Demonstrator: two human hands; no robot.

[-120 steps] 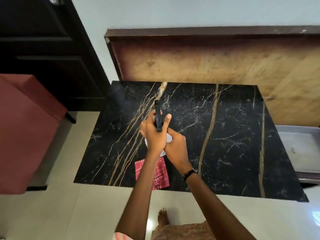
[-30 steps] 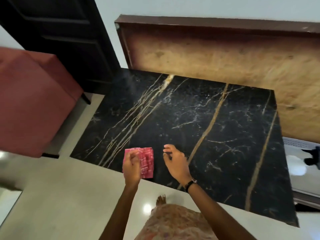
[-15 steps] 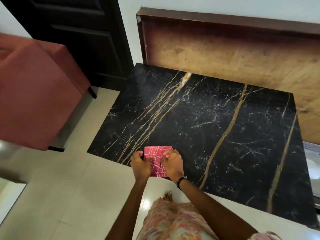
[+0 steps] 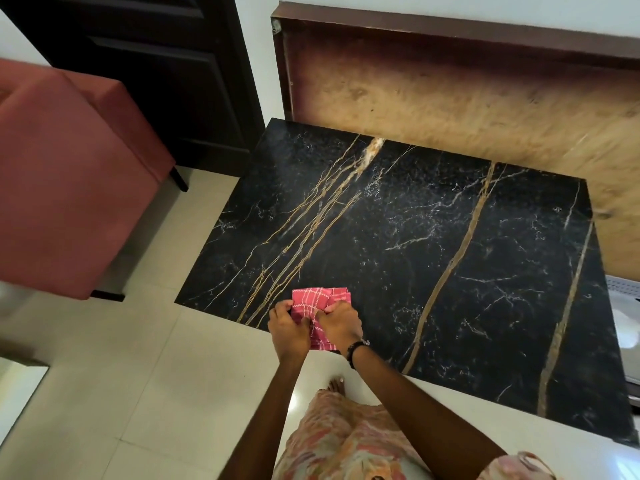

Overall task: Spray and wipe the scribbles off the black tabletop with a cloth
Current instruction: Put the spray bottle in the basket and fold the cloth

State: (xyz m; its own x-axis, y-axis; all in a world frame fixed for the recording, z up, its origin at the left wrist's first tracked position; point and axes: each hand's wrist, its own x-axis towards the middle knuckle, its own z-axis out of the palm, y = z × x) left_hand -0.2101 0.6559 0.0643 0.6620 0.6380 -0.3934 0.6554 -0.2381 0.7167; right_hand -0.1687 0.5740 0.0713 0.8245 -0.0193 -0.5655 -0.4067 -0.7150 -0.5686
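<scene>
— While both hands grip the cloth [image 4: 320,301], where does it sit?
— At the near edge of the black tabletop [image 4: 433,258], left hand [image 4: 288,323] and right hand [image 4: 341,325] side by side, clamped on it.
— And the surface to wipe?
— It spreads away from that edge, mostly rightward; the right hand is nearer.

Near part of the cloth [image 4: 320,301] covered by both hands: left hand [image 4: 288,326], right hand [image 4: 341,325]. Fingertips curled into the fabric, out of sight. Right near corner of the table [image 4: 450,237] cut off by the picture's edge. Scribbles not distinguishable from the marble veins. Red chair [image 4: 65,188] cropped at left.
</scene>
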